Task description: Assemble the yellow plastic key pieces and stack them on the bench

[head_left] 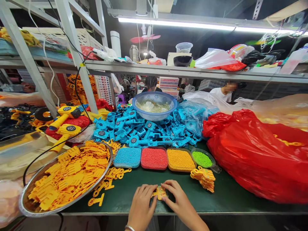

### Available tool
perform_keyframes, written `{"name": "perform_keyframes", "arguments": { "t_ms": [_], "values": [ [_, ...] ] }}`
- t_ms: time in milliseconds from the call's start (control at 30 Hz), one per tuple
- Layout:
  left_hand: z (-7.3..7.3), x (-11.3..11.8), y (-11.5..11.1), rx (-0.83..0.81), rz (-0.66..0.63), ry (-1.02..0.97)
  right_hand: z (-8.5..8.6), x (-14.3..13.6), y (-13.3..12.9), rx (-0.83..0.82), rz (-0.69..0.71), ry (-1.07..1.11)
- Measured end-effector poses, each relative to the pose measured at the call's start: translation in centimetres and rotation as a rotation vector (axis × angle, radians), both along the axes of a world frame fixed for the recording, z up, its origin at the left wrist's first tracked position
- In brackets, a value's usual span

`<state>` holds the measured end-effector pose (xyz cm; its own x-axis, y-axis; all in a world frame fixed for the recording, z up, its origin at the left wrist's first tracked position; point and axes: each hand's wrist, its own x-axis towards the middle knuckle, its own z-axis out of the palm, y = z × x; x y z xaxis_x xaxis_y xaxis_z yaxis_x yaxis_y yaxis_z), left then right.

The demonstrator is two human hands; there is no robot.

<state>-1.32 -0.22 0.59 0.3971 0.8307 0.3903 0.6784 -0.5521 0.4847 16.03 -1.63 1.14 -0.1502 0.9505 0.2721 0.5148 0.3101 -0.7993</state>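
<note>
Near the front edge of the dark green table, a small yellow plastic piece with coloured specks on it sits between my two hands. My left hand pinches its left end between thumb and fingers. From the other side, my right hand grips its right edge. Just beyond lie open trays of small beads: blue, red and yellow, with a round dish of green beads. A stack of similar yellow pieces stands to the right of my right hand.
At left, a metal bowl holds a heap of yellow plastic parts, with loose ring-ended pieces beside it. Blue plastic parts pile up behind the trays, under a blue-rimmed basin. A large red bag bulges at right. Two people sit beyond.
</note>
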Motion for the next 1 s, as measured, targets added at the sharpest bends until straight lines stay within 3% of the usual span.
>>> {"name": "perform_keyframes", "arguments": {
  "t_ms": [567,867,1000],
  "values": [
    [0.0,0.1,0.0,-0.008,0.005,0.026,-0.3,-0.2,0.1,-0.009,0.036,-0.132],
    [0.0,-0.1,-0.1,0.039,-0.078,0.125,-1.1,-0.6,-0.1,0.112,-0.029,-0.250],
    [0.1,-0.5,-0.3,0.095,-0.095,0.219,-2.0,0.1,-0.9,0.245,0.037,-0.435]
  ]
}}
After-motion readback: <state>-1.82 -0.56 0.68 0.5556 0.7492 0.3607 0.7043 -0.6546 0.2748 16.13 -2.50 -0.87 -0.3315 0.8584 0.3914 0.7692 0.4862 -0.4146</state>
